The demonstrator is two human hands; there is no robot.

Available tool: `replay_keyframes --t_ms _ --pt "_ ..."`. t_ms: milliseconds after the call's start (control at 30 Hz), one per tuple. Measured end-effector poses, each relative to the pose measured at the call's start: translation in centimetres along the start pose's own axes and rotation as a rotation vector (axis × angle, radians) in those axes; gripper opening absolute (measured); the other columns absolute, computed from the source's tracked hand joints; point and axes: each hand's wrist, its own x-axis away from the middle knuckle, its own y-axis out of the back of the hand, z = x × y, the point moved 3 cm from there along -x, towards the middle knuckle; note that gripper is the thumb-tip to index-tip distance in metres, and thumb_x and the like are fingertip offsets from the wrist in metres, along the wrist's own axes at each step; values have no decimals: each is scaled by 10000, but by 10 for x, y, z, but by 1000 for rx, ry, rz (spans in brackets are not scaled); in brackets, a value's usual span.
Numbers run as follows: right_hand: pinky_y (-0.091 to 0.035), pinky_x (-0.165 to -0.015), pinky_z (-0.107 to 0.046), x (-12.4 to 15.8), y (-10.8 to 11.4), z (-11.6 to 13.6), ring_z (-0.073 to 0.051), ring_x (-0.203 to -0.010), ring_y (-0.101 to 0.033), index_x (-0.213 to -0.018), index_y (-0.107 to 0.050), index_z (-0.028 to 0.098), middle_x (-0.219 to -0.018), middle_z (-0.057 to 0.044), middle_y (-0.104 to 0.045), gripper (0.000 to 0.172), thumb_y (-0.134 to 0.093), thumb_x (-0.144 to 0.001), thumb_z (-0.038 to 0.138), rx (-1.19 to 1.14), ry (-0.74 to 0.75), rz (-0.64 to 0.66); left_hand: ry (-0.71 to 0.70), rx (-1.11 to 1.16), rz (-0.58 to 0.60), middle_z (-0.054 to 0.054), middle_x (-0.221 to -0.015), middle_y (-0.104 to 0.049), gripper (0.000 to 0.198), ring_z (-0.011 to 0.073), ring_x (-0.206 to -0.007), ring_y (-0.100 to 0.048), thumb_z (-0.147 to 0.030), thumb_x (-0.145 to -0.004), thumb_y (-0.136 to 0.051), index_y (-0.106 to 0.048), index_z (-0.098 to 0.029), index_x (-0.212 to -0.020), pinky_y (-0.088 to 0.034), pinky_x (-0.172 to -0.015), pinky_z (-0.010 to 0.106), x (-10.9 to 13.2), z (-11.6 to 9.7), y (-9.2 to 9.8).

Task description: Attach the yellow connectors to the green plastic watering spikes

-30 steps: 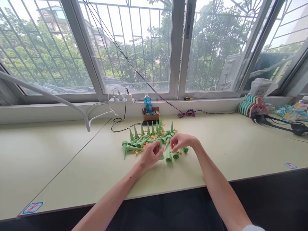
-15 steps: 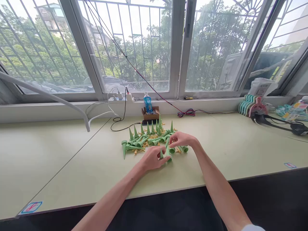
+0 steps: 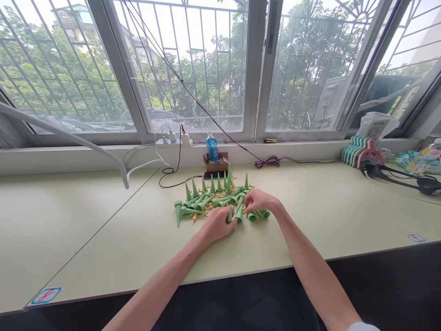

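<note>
My left hand [image 3: 219,224] is closed around a green plastic plant-watering spike [image 3: 230,214], whose pointed tip stands up between thumb and fingers. Right beside the thumb, a loose green spike [image 3: 239,212] lies with its open end toward me. My right hand [image 3: 261,201] reaches into the right side of the pile, fingers bent together and pointing down; what they hold, if anything, is hidden. Several more green spikes [image 3: 204,202] lie across the heap, with small yellow valve pieces [image 3: 195,218] among them. A row of upright spikes [image 3: 212,185] stands behind.
Behind the pile are a dark phone [image 3: 216,175] on a cable and a small cardboard box [image 3: 222,166] with a blue bottle [image 3: 212,148]. Coiled wire [image 3: 268,162] lies by the sill. Far right sit clips [image 3: 370,151] and a black headset [image 3: 396,176].
The loose spike beside my left thumb has shifted back and away from it. My left thumb has drawn in against the held spike. My right hand has moved slightly right.
</note>
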Motion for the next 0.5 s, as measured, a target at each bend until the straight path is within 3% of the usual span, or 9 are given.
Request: replay_keyframes --t_ms 267,500 --pt "-323 -480 -223 -5 -7 -3 -108 -572 -491 -716 -704 145 -639 -2 -614 205 -752 -590 298 8 -37 24 28 19 -76 -47 -505 -440 173 111 -455 -395 -260 -805 -534 -472 -211 -652 -323 -527 249 -2 3 3" --pt "-321 -472 -222 -2 -6 1 -111 -568 -501 -694 -690 151 -629 1 -619 161 -736 -595 269 -18 -31 45 28 73 -51 -46 -489 -422 183 112 -452 -367 -285 -834 -500 -502 -211 -666 -329 -518 262 -3 1 5"
